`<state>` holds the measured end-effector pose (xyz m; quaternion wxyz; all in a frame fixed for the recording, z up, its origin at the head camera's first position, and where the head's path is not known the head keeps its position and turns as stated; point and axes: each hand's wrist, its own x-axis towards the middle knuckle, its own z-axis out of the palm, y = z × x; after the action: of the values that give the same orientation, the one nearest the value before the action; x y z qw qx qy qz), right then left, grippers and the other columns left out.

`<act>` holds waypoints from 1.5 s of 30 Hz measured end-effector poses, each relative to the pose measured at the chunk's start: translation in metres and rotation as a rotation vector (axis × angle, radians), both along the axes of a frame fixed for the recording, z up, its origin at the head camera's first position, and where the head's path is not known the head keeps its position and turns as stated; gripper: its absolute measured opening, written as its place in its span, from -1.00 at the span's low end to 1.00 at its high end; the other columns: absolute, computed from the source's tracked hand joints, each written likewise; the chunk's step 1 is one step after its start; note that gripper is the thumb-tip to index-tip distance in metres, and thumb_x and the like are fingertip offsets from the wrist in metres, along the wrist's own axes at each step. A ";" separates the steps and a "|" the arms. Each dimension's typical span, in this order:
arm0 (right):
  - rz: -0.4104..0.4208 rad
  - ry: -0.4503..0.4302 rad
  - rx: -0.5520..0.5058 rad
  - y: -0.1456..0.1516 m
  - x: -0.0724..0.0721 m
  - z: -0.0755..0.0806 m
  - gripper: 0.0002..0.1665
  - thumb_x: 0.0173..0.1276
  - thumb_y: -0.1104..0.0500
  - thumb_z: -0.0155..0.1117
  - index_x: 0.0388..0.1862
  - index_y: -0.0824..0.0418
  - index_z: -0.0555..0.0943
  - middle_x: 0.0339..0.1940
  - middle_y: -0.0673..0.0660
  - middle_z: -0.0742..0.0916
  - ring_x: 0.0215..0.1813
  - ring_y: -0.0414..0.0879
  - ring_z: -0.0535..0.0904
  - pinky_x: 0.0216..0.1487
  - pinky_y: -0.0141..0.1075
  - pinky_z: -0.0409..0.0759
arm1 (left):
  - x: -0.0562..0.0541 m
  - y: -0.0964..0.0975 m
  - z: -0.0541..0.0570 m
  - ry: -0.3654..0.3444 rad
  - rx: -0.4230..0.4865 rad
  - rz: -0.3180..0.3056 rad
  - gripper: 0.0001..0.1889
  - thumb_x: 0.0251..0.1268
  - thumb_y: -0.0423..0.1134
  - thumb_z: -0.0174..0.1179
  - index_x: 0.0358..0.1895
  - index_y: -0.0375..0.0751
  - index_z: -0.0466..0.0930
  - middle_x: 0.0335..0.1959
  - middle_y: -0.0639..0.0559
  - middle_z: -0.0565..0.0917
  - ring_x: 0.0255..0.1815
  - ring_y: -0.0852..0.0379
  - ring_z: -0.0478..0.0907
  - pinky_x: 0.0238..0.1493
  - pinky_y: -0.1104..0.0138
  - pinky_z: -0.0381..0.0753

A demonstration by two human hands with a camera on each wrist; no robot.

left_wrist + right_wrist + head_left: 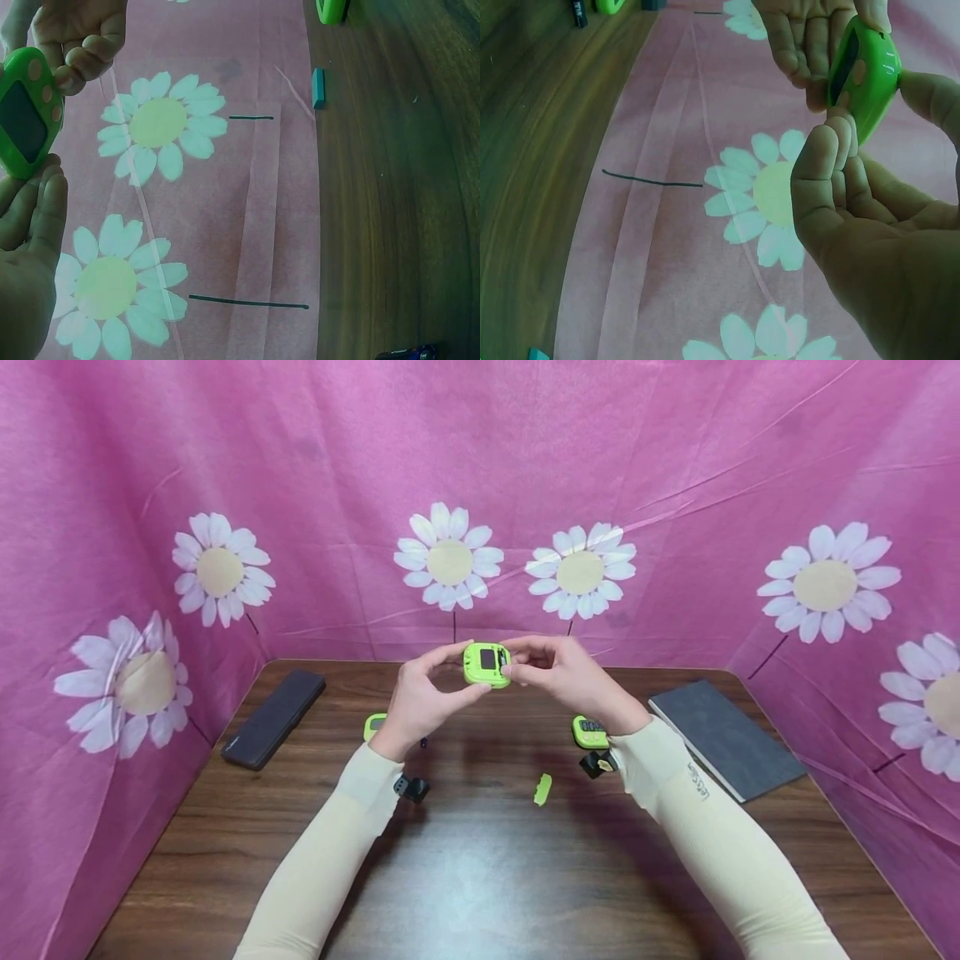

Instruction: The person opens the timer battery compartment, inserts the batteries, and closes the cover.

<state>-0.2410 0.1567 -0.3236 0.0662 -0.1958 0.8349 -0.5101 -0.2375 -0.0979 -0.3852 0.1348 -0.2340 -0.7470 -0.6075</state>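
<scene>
1. Timer (486,666): centre of head frame, back facing camera, raised between both hands.
2. Left hand (426,697) pinches its left edge; right hand (577,678) pinches its right edge.
3. Key relation: slot (503,657) runs near-vertical along right edge, immediately left of right fingertips; right hand nearer.

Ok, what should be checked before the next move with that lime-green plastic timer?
1. Bare left hand grips the rounded lime-green plastic timer: ok.
2. Bare right hand grips it too: ok.
3. Timer's back faces the head camera: ok.
4. Slim lime-green plastic cover piece fitted: not ok; it lies on the brown wood-grain table.
5. Narrow dark slot on timer's back properly filled: cannot tell; too small.
</scene>
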 end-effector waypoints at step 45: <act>-0.315 0.044 0.499 0.044 0.072 -0.185 -0.41 -0.03 -0.07 0.86 -0.09 0.09 0.76 -0.19 -0.02 0.70 -0.03 -0.05 0.56 0.12 -0.17 0.56 | 0.000 -0.001 0.005 -0.015 0.072 -0.016 -0.30 0.18 -0.33 0.68 0.45 -0.20 0.72 0.19 -0.18 0.88 0.08 -0.02 0.83 0.20 0.34 0.77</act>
<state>-0.1695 0.2007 -0.5084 0.0142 -0.0524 0.9559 -0.2887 -0.2373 -0.0993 -0.3800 0.1329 -0.2303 -0.7237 -0.6369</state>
